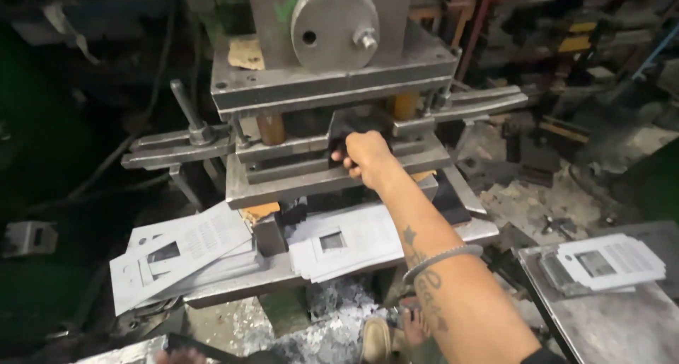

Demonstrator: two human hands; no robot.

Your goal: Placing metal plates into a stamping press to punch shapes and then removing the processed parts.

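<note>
Near edge: grey punched metal sheets (185,254) fan in stacks over the press bed (240,287), with a smaller stack (608,263) on the steel worktop (615,321) at right, all within arm's reach. Right hand (366,159) stretches into the gap between the die plates (332,167), fingers (346,160) curled around something dark there; can't tell what. Left hand is out of view; above sits the ram's round steel disc (335,26).
</note>
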